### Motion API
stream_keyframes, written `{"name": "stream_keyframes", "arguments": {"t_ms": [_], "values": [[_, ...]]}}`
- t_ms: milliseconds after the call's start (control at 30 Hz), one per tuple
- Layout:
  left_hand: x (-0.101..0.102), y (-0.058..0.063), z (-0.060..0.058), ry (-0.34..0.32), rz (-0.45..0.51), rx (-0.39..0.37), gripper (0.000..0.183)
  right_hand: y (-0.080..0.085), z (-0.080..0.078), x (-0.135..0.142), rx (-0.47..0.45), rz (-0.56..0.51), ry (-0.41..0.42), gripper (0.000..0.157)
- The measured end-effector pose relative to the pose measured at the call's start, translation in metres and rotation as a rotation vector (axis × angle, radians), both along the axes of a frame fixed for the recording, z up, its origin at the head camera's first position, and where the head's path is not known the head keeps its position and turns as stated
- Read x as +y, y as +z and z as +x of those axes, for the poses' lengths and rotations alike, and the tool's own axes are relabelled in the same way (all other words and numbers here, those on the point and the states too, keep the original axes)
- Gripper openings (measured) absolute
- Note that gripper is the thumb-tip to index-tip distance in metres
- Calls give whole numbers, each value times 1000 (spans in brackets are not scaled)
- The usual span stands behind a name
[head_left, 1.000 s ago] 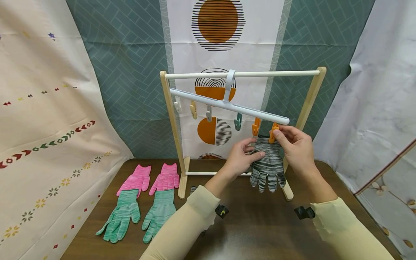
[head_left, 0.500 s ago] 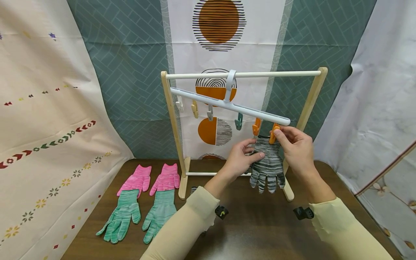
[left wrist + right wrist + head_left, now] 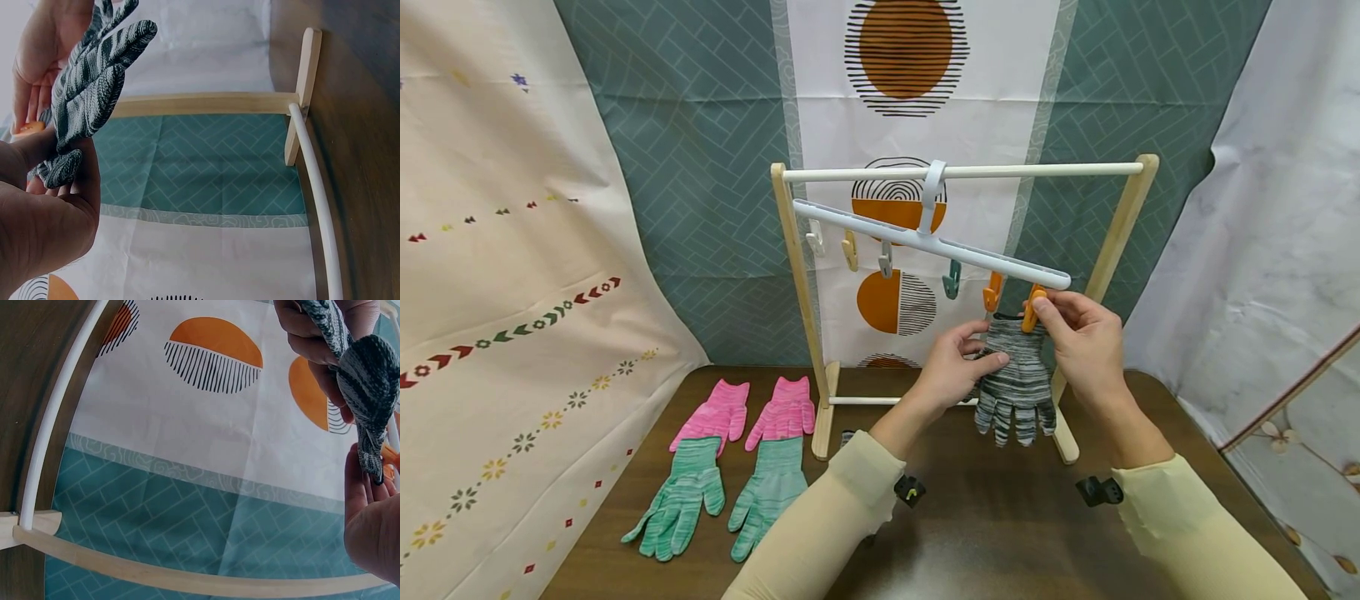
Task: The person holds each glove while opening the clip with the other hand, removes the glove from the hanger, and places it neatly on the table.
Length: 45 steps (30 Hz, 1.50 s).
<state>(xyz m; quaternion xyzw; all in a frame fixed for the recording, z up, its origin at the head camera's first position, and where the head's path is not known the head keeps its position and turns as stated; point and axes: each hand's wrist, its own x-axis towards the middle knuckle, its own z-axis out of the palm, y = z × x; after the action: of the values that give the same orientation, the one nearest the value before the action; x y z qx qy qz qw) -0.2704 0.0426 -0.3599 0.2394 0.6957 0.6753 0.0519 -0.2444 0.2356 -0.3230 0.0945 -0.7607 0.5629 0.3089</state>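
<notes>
A black-and-grey striped knit glove (image 3: 1017,371) hangs fingers down below the right end of the white hanger (image 3: 992,261). My left hand (image 3: 951,367) pinches the glove's left edge, thumb in front and fingers behind. At the cuff's right corner, my right hand (image 3: 1084,342) pinches an orange clip (image 3: 1034,308) between thumb and fingers. Another orange clip (image 3: 992,293) sits at the cuff's left corner. The left wrist view shows the glove (image 3: 94,87) between both hands. In the right wrist view, the cuff end (image 3: 370,459) lies by the right fingers.
The hanger hooks over the rack's top bar (image 3: 1037,170) and tilts down to the right. Further left on it hang a green clip (image 3: 952,281) and several pale ones. Pink gloves (image 3: 782,408) and green gloves (image 3: 685,500) lie on the brown table (image 3: 1000,525) at left.
Both hands keep their grip on the glove and the orange clip. The glove's fingers have shifted very slightly left; otherwise almost nothing has moved.
</notes>
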Motion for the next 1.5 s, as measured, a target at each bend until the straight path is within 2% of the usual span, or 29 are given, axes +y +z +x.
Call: {"name": "stream_keyframes", "arguments": {"t_ms": [200, 433, 667, 967, 1133, 1333, 1500], "values": [[-1, 0, 0, 3, -7, 4, 54, 0, 0, 0, 0, -12, 3, 36], [-4, -2, -1, 58, -48, 2, 58, 1, 0, 1, 4, -43, 38, 36], [-9, -5, -1, 58, -67, -1, 58, 2, -1, 2, 4, -62, 74, 37], [-14, -9, -1, 76, -93, -18, 58, 3, -2, 6, 20, -141, 128, 34], [-18, -13, 0, 76, -92, -8, 58, 3, -3, 7, 18, -128, 113, 35], [-23, -21, 2, 87, -99, -6, 57, 3, -2, 10, 30, -139, 132, 34], [-29, -25, 4, 93, -93, -11, 56, 2, -2, 12, 57, -102, 121, 32]]}}
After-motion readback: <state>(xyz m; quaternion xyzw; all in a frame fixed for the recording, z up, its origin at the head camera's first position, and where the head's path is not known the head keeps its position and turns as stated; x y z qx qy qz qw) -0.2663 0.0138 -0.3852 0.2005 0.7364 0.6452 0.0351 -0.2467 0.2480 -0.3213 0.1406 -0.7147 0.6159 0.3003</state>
